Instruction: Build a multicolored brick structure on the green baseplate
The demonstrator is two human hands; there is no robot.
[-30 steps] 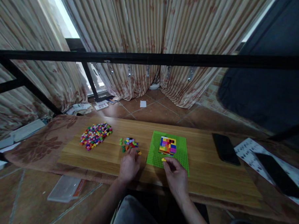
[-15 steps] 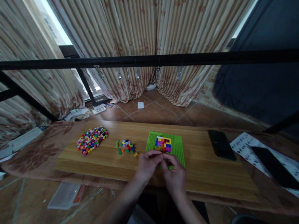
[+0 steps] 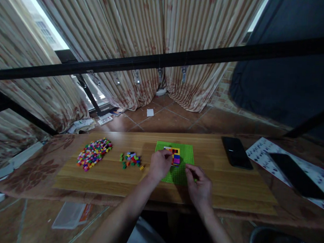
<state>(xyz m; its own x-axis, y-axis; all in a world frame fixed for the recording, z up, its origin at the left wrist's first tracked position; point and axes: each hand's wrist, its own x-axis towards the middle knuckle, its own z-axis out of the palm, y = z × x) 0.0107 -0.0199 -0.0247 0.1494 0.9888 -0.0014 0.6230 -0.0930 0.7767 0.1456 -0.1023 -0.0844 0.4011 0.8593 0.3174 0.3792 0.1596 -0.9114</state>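
Observation:
A green studded baseplate (image 3: 187, 155) lies on the wooden board, with a patchwork of colourful toy bricks (image 3: 177, 158) built up on it. Over the left part of this patchwork is my left hand (image 3: 160, 165), its fingers pinched together and hiding some bricks; whatever is in the pinch is hidden. My right hand (image 3: 200, 184) is at the baseplate's right edge, fingers curled and thumb close to the index finger. I cannot make out what, if anything, it holds. A small group of loose bricks (image 3: 132, 159) lies left of the baseplate, with a yellow brick (image 3: 141, 168) nearest my left hand.
A large pile of mixed bricks (image 3: 93, 152) sits on the left of the wooden board (image 3: 94, 185). A black phone (image 3: 236, 152) lies at the right, beside a printed sheet (image 3: 260, 149) with another dark device (image 3: 296, 174). A black rail (image 3: 154, 62) runs behind.
My hands, together over the near part of the baseplate before, have separated. The left moved forward over the brick patchwork, the right out to the baseplate's right edge. The view has shifted slightly.

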